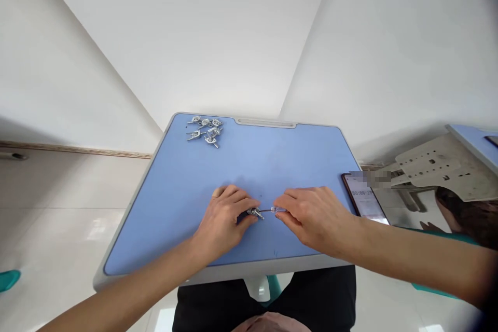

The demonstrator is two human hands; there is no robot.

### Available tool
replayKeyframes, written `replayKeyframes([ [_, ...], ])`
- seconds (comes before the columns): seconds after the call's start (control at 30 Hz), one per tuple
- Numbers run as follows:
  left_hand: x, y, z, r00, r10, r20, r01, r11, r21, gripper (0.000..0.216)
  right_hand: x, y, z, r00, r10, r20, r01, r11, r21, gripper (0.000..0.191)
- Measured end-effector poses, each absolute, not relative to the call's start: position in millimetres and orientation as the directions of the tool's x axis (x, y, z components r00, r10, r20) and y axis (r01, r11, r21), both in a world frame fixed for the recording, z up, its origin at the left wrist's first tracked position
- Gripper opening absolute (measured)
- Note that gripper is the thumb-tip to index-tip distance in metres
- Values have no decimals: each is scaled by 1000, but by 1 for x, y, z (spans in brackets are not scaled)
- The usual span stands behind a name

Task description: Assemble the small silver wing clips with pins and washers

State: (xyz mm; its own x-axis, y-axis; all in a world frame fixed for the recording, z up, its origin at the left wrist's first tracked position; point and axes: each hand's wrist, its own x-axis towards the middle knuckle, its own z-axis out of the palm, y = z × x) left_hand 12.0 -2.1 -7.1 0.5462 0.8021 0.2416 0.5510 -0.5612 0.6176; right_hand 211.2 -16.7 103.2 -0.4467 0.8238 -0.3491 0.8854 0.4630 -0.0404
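Note:
My left hand point(229, 212) pinches a small silver metal fitting point(256, 212) between thumb and fingers, low over the front half of the blue desk point(257, 161). Closed around the clear handle of a small screwdriver point(277, 209) is my right hand point(313, 215). The thin shaft points left and meets the fitting, though its tip is too small to make out. At the desk's back left corner lie several similar silver metal fittings point(212, 140) in a loose group, some with prongs sticking out.
A phone point(363, 197) showing a timer lies at the desk's right edge, beside my right forearm. A shallow groove point(265, 123) runs along the back edge. White walls point(218, 36) stand behind the desk. Another desk point(472, 137) is at the far right, with part of a person below it.

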Motion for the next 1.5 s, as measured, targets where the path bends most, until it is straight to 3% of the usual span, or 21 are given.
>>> replayKeyframes([
  [0.2, 14, -2, -3, 550, 800, 240, 568, -569, 595, 7, 240, -28, 67, -439, 890, -126, 874, 390, -290, 23],
  [0.43, 16, -2, -2, 550, 806, 218, 587, -559, 586, 6, 248, -30, 52, -471, 882, -3, 806, 429, -408, 21],
  [0.73, 22, 0, 3, 554, 817, 163, 610, -531, 588, 9, 243, -22, 61, -570, 821, -47, 798, 538, -271, 19],
  [1.0, 23, 0, -4, 539, 808, 239, 551, -553, 625, 12, 240, -22, 46, -491, 839, 234, 780, 543, -310, 35],
  [1.07, 23, -1, -5, 539, 806, 245, 542, -555, 632, 14, 235, -21, 31, -460, 844, 277, 779, 533, -330, 31],
  [1.23, 24, -2, -7, 515, 813, 272, 534, -553, 640, 11, 226, -29, 6, -409, 863, 296, 797, 496, -345, 24],
  [1.5, 23, -4, -14, 503, 795, 338, 538, -595, 598, 4, 200, -63, 7, -281, 877, 388, 866, 407, -291, 19],
])
